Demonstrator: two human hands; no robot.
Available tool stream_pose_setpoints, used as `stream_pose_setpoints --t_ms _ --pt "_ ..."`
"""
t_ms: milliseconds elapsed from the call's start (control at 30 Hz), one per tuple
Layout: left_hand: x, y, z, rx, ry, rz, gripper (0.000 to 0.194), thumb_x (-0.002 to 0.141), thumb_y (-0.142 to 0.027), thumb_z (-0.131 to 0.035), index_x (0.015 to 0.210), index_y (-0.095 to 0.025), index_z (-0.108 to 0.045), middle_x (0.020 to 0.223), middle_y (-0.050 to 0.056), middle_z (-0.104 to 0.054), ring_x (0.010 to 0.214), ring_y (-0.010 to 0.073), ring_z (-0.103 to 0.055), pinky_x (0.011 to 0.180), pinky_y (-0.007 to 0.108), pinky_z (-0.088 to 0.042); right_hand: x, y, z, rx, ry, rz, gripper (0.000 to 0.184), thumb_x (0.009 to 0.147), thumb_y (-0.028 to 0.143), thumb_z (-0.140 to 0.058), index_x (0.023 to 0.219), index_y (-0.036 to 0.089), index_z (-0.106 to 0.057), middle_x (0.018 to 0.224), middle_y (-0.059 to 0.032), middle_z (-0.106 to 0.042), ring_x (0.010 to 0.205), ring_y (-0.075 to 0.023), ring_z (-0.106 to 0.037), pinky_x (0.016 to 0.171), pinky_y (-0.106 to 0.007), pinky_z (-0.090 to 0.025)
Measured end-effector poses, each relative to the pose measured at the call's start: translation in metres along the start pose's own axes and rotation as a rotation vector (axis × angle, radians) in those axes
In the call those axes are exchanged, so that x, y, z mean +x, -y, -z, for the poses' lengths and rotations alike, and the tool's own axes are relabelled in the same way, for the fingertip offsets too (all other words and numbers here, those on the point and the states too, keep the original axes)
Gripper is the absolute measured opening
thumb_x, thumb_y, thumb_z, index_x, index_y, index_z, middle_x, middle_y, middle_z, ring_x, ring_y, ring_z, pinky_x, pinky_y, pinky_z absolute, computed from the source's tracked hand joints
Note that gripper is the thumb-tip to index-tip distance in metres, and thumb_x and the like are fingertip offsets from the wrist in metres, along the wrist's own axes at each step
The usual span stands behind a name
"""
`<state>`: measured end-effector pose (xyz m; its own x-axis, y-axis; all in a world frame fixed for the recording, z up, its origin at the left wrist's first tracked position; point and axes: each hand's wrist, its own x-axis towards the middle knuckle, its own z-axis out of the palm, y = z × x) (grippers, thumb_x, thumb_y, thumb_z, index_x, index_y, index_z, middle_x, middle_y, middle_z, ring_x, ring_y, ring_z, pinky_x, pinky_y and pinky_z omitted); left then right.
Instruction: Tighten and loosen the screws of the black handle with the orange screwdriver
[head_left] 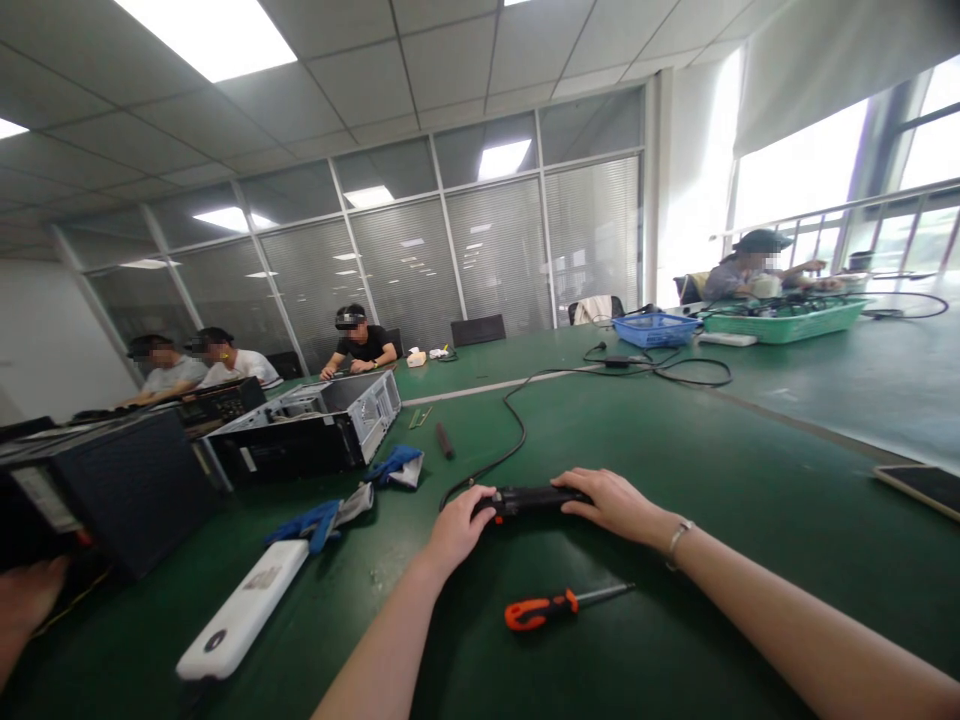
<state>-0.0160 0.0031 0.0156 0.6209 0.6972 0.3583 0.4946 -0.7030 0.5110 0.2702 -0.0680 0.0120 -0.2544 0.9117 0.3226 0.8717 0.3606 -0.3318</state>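
A long black device (525, 499) with a small orange part lies low over the green table, crosswise in front of me. My left hand (459, 525) is closed round its left end, thumb on top. At its right end my right hand (604, 497) grips it, fingers over the top; a bracelet is on that wrist. A black cable (517, 410) runs from near the left end up the table. Closer to me lies a screwdriver (551, 607) with an orange and black handle, its shaft pointing right. What the device is exactly cannot be made out.
Left are blue-grey gloves (322, 520), a white power strip (244, 610), an open computer case (300, 430) and a dark case (120, 480). Another person's hand (34, 600) is beside it. Blue basket (652, 330), green tray (787, 322) and phone (922, 487) are right. Several people sit around.
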Motion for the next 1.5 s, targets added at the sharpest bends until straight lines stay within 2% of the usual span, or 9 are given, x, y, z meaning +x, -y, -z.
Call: stream_pose_setpoints --t_ms 367,533,733,833,933,1067,1200,1300,1500 --pt "-0.008 -0.009 0.006 -0.095 0.030 0.021 0.031 0.076 -0.020 -0.067 0.107 -0.023 -0.061 0.109 0.003 -0.066 0.101 0.0220 -0.061 0.090 0.032 -0.046 -0.005 0.002 -0.002 0.045 -0.065 0.050 0.037 0.081 0.044 -0.063 0.113 0.025 -0.062 0.108 -0.0055 -0.065 0.099 -0.0236 -0.059 0.091 -0.040 -0.044" --pt "-0.009 -0.011 0.004 -0.086 0.055 -0.013 0.040 0.073 -0.018 -0.070 0.112 -0.025 -0.062 0.112 0.002 -0.066 0.104 0.0232 -0.060 0.094 0.034 -0.044 -0.012 0.031 0.004 0.003 -0.235 0.116 0.045 0.079 0.045 -0.066 0.117 0.023 -0.060 0.118 -0.0107 -0.058 0.109 -0.0274 -0.052 0.098 -0.046 -0.038" --pt "-0.009 -0.009 0.002 -0.099 0.034 -0.012 0.038 0.074 -0.019 -0.071 0.111 -0.023 -0.063 0.115 0.005 -0.067 0.108 0.0246 -0.060 0.098 0.037 -0.043 -0.031 0.092 0.007 0.121 0.156 0.357 0.035 0.081 0.045 -0.064 0.108 0.023 -0.065 0.091 -0.0043 -0.064 0.077 -0.0183 -0.061 0.070 -0.028 -0.046" --pt "-0.009 -0.009 0.001 -0.091 0.028 -0.036 0.038 0.077 -0.022 -0.068 0.114 -0.024 -0.062 0.117 0.005 -0.066 0.109 0.0239 -0.060 0.099 0.037 -0.043 -0.032 0.105 0.001 0.090 0.184 0.393 0.019 0.086 0.032 -0.058 0.099 0.021 -0.066 0.088 -0.0041 -0.064 0.074 -0.0171 -0.060 0.066 -0.026 -0.046" --pt "-0.010 -0.009 -0.001 -0.068 0.006 -0.068 0.045 0.075 -0.023 -0.070 0.119 -0.024 -0.060 0.119 0.006 -0.064 0.109 0.0237 -0.059 0.100 0.037 -0.043 -0.020 0.106 0.006 0.194 0.050 0.293 0.021 0.087 0.027 -0.055 0.106 0.021 -0.060 0.091 -0.0044 -0.064 0.079 -0.0185 -0.061 0.072 -0.029 -0.048" --pt "-0.009 -0.005 -0.007 -0.016 -0.037 -0.055 0.054 0.069 -0.026 -0.076 0.120 -0.024 -0.060 0.118 0.006 -0.065 0.108 0.0258 -0.059 0.098 0.040 -0.044 0.012 0.104 0.023 0.483 -0.317 0.129 0.053 0.087 0.024 -0.053 0.136 0.025 -0.034 0.098 -0.0044 -0.063 0.070 -0.0142 -0.061 0.068 -0.029 -0.053" --pt "-0.008 0.000 -0.010 -0.004 -0.036 -0.048 0.051 0.072 -0.027 -0.074 0.121 -0.025 -0.060 0.122 0.006 -0.063 0.112 0.0266 -0.058 0.102 0.042 -0.042 0.039 0.103 0.018 0.459 -0.623 0.155 0.066 0.087 0.024 -0.051 0.146 0.028 -0.021 0.108 -0.0075 -0.058 0.076 -0.0162 -0.061 0.075 -0.036 -0.056" --pt "-0.007 0.003 -0.009 -0.010 -0.024 -0.038 0.051 0.074 -0.029 -0.073 0.123 -0.025 -0.059 0.124 0.007 -0.062 0.113 0.0268 -0.057 0.103 0.042 -0.042 0.045 0.101 0.000 0.421 -0.711 0.158 0.063 0.089 0.022 -0.049 0.146 0.029 -0.023 0.112 -0.0090 -0.055 0.090 -0.0204 -0.059 0.081 -0.039 -0.055" --pt "-0.005 0.004 -0.008 -0.008 -0.008 -0.060 0.049 0.076 -0.028 -0.070 0.123 -0.025 -0.059 0.124 0.007 -0.062 0.115 0.0266 -0.056 0.103 0.042 -0.041 0.034 0.098 -0.017 0.349 -0.668 0.184 0.064 0.090 0.020 -0.046 0.148 0.028 -0.018 0.112 -0.0091 -0.056 0.091 -0.0206 -0.059 0.083 -0.039 -0.054"
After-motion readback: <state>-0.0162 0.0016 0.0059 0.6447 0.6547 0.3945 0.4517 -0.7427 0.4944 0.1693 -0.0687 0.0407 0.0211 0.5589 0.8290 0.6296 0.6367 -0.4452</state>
